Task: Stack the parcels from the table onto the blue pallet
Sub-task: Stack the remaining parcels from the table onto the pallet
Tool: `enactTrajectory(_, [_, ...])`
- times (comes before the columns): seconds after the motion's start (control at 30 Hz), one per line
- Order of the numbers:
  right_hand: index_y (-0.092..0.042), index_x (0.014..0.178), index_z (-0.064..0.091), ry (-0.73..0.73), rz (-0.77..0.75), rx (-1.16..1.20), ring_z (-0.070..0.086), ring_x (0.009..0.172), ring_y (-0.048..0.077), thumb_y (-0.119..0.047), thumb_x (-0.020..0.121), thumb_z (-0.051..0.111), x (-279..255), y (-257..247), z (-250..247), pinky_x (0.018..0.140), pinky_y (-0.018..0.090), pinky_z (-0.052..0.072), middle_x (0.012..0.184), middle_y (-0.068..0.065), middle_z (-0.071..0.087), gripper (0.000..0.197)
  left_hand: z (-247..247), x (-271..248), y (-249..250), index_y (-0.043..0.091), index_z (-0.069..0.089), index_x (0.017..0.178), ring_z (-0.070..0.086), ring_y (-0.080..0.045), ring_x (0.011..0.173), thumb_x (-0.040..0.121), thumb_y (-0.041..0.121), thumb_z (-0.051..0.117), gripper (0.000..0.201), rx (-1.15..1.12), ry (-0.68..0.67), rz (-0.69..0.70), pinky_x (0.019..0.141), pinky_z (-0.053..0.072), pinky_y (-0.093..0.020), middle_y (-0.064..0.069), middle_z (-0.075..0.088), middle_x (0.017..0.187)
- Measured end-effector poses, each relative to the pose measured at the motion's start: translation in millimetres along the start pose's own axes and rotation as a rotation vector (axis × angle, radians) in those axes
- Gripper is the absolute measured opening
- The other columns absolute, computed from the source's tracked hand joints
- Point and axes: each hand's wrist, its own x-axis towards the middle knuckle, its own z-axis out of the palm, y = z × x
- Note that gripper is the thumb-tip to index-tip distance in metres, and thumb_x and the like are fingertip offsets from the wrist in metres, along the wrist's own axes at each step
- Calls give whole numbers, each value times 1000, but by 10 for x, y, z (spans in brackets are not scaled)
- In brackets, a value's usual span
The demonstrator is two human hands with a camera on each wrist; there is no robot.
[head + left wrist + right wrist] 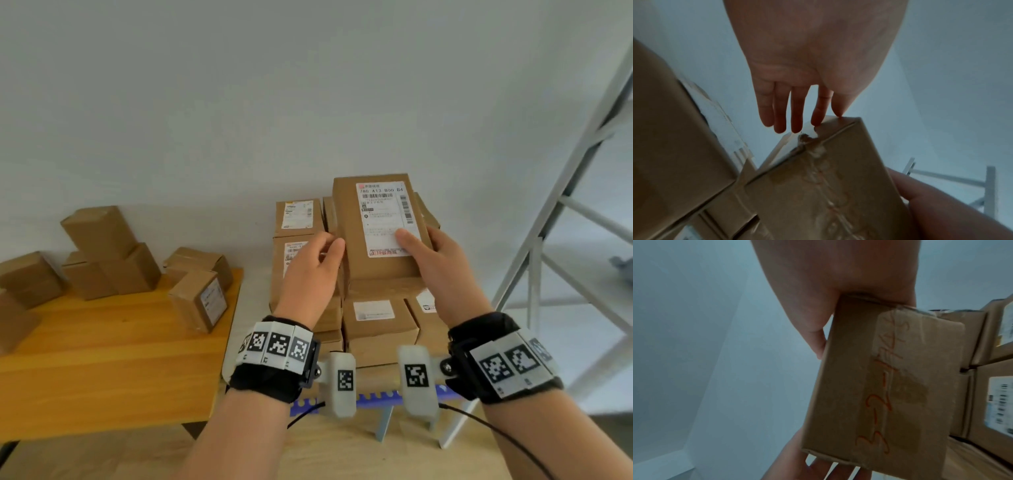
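A brown parcel [352, 246] with a white shipping label is held over the top of the parcel stack [376, 325] on the blue pallet [380, 399]. My right hand [431, 257] grips its right side, thumb on the label. My left hand [318, 260] touches its left edge with straight fingers. In the left wrist view the left fingertips [816, 118] rest on the parcel's [828, 186] far corner. Seen from the right wrist, the parcel's [890, 378] taped underside bears red writing, and the right hand [828, 288] holds it at one end. Whether the parcel touches the stack is hidden.
Several more brown parcels [102, 253] lie on the wooden table [102, 359] to the left. A white metal rack [548, 222] stands at the right, close to the stack. A pale wall is right behind the pallet.
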Motion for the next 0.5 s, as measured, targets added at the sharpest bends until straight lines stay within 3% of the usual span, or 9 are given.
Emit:
enactTrajectory(0.07, [-27, 123, 60, 0, 45, -8, 68, 98, 10, -39, 94, 61, 43, 124, -74, 80, 30, 56, 107, -10, 71, 32, 103, -2, -21, 29, 57, 99, 52, 5, 86, 100, 44, 41, 22, 130, -5, 27, 69, 39, -15, 18, 57, 91])
enactTrajectory(0.13, [-28, 124, 58, -1, 85, -26, 67, 100, 12, -41, 93, 61, 77, 267, -107, 85, 34, 57, 109, -9, 69, 34, 175, -8, -79, 28, 58, 101, 50, 4, 89, 100, 43, 42, 22, 214, -4, 31, 75, 39, -14, 19, 55, 94])
enactTrajectory(0.2, [-27, 126, 57, -5, 114, -44, 66, 100, 12, -43, 92, 61, 115, 411, -117, 86, 35, 57, 109, -9, 69, 37, 236, 15, -189, 24, 63, 107, 52, -3, 98, 99, 42, 44, 27, 257, -6, 34, 89, 44, -25, 14, 59, 102])
enactTrajectory(0.3, [-25, 128, 56, -24, 152, -57, 66, 98, 11, -44, 92, 61, 175, 552, -93, 84, 34, 57, 109, -8, 68, 41, 290, 48, -352, 26, 66, 107, 54, -8, 102, 98, 43, 44, 29, 325, -15, 13, 96, 44, -39, 12, 62, 104])
enactTrajectory(0.4, [-25, 130, 55, -41, 181, -84, 65, 101, 13, -46, 92, 61, 245, 668, -54, 90, 39, 56, 113, -6, 68, 44, 299, 53, -418, 28, 65, 112, 55, -8, 105, 98, 43, 45, 29, 377, -25, -3, 99, 43, -41, 11, 64, 110])
enactTrajectory(0.5, [-23, 134, 54, -40, 198, -100, 65, 101, 13, -46, 91, 62, 303, 766, -24, 88, 37, 56, 112, -7, 67, 49, 291, 57, -427, 29, 64, 118, 54, -7, 109, 98, 44, 45, 31, 466, -44, 11, 100, 43, -38, 10, 63, 119])
